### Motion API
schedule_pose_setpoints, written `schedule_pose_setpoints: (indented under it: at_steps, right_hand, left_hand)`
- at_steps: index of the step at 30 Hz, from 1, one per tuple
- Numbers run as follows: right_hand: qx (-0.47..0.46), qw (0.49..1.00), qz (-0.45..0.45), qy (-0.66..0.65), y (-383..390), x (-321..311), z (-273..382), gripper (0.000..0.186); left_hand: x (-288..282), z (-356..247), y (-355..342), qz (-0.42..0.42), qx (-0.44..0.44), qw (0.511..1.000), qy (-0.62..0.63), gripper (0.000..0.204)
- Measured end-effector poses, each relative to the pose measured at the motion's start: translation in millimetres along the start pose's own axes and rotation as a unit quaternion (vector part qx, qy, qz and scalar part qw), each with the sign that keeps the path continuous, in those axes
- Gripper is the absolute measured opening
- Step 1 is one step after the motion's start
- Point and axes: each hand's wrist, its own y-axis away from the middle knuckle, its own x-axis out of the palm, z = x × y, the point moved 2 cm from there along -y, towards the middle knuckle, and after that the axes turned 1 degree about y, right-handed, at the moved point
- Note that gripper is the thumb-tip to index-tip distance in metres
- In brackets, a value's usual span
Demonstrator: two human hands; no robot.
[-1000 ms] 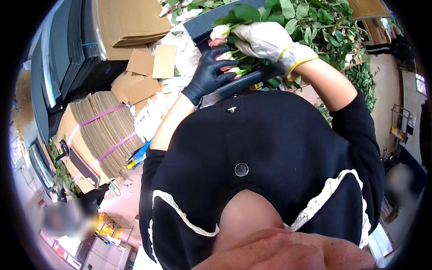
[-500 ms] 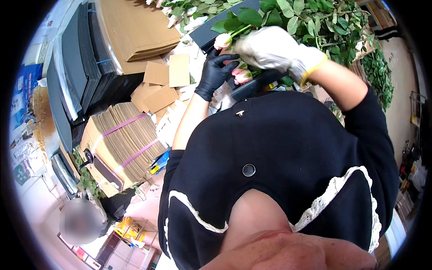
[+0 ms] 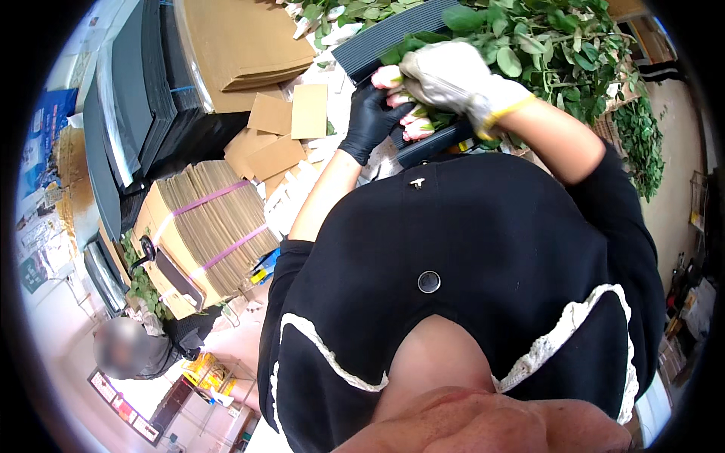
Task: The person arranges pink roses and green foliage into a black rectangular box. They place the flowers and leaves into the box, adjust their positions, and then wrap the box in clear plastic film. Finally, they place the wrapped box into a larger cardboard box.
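Pale pink rosebuds [image 3: 414, 127], green-leaved stems

Strapped bundle of flat cardboard [image 3: 208, 230] sitting at left, loose cardboard pieces [image 3: 279, 132] lying nearby, black trays [image 3: 132, 113] standing stacked, leafy branches [image 3: 642, 140] hanging right.

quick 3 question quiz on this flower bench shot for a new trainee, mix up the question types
1. True or false: both hands wear black gloves.
2. Multiple choice: what do the hands gather? A) pink rosebuds B) yellow tulips C) loose cardboard sheets
3. Short answer: what holds the stack of flat cardboard together?

Key
1. False. The left hand wears a black glove, the right hand a pale one with a yellow cuff.
2. A. Both hands are on the pink rosebuds over a dark ribbed tray, with green leafy stems beyond.
3. Purple straps around the stack of flat cardboard.
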Motion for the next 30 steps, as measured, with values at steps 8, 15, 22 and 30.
schedule_pose_setpoints:
  at_steps: [8, 15, 22, 30]
  right_hand:
    - [0.024, 0.997, 0.032, 0.065, -5, 25, -15, 0.018]
    - [0.017, 0.989, 0.056, 0.138, -7, 31, 0, 0.022]
    - [-0.098, 0.994, 0.023, -0.05, 3, 18, -35, 0.036]
    - [-0.081, 0.98, 0.175, 0.045, -2, 18, -9, 0.014]
  left_hand:
    - [4, -18, 4, -0.039, 0.087, 0.995, -0.023, 0.048]
    - [2, -49, 16, -0.077, 0.042, 0.946, -0.312, 0.05]
    - [9, -23, 3, -0.062, 0.052, 0.996, -0.039, 0.054]
    - [7, -15, -2, -0.06, 0.057, 0.996, -0.016, 0.06]
